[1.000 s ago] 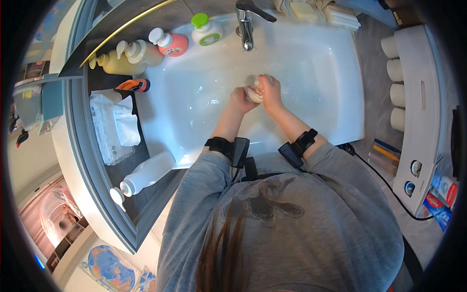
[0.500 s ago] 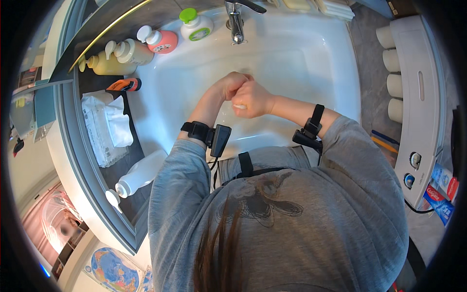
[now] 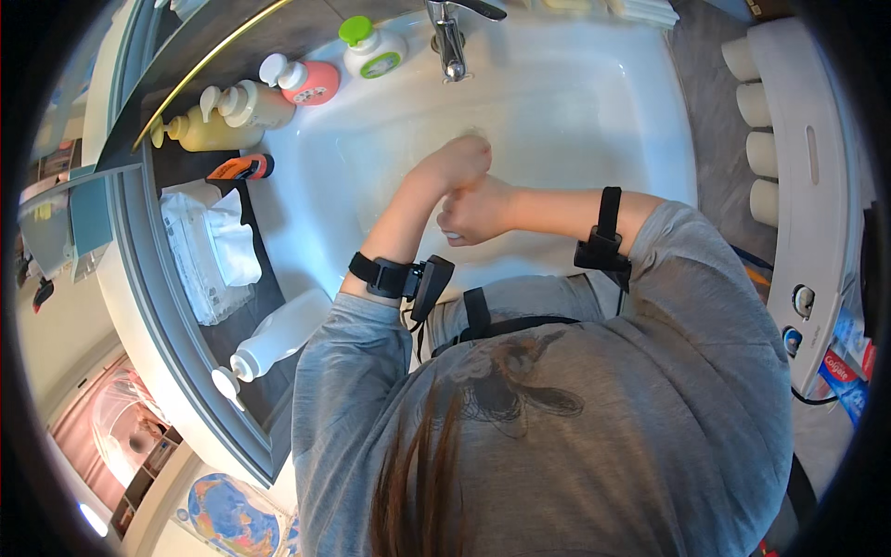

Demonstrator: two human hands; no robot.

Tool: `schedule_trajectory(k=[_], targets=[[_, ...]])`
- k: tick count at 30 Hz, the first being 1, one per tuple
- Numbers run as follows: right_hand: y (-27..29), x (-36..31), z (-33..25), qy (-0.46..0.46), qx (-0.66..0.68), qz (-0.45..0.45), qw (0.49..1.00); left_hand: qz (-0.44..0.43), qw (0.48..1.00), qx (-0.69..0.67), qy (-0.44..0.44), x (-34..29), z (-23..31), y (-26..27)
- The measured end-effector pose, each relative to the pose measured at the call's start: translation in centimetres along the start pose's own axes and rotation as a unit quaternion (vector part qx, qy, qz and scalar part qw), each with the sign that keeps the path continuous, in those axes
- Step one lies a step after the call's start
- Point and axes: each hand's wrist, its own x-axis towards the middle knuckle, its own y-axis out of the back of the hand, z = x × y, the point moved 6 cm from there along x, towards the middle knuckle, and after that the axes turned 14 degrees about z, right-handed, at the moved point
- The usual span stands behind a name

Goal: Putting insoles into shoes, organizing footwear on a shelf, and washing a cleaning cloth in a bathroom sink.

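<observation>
Above the white washbasin (image 3: 557, 121) my two hands meet, wrists bent inward. My left hand (image 3: 457, 163) is curled closed, its knuckles toward the tap. Just nearer to me, my right hand (image 3: 478, 210) is closed as well and touches the left one. A small whitish patch (image 3: 452, 236) shows at the right hand's fingers; whether it is foam or a solid piece cannot be told. What lies inside either fist is hidden. A chrome tap (image 3: 451, 56) stands over the basin beyond my hands, with no water seen running.
Pump bottles line the left rim: green-topped white (image 3: 374, 48), pink (image 3: 309, 80), cream (image 3: 258, 104) and yellow (image 3: 209, 130). An orange-and-black tube (image 3: 243, 167), a tissue pack (image 3: 200, 255) and a white bottle (image 3: 283, 330) lie nearer. A white cup holder (image 3: 807, 204) flanks the right.
My right hand has slid toward me and the left has shifted slightly to the right, so the fists overlap less. The whole view has shifted a little.
</observation>
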Motion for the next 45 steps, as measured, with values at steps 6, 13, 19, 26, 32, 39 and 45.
schedule_trajectory(k=[6,13,19,26,32,39,45], targets=[[-2.3,-0.9,0.1,0.019,0.038,-0.026,0.999,0.071,0.994,0.056,-0.063,-2.6,3.6,1.2],[-0.9,0.4,0.1,0.003,0.026,-0.012,1.000,0.150,0.986,0.025,-0.065,-4.1,4.5,3.3],[-2.3,0.2,1.0,0.003,0.037,0.016,0.999,0.165,0.986,0.002,-0.033,-3.7,4.2,3.4],[-2.0,1.0,1.9,0.055,0.021,-0.097,0.994,0.182,0.982,-0.038,-0.021,-0.4,-0.3,2.8],[3.8,0.3,8.9,-0.333,0.201,0.230,0.892,-0.051,0.755,-0.646,0.104,1.3,-8.4,0.6],[-1.4,-5.6,13.3,-0.603,0.479,0.497,0.400,0.043,0.568,-0.822,0.016,-1.0,-6.4,-3.6],[1.6,-1.5,9.3,-0.537,0.400,0.537,0.513,0.196,0.452,-0.864,0.104,1.4,-5.3,-2.5]])
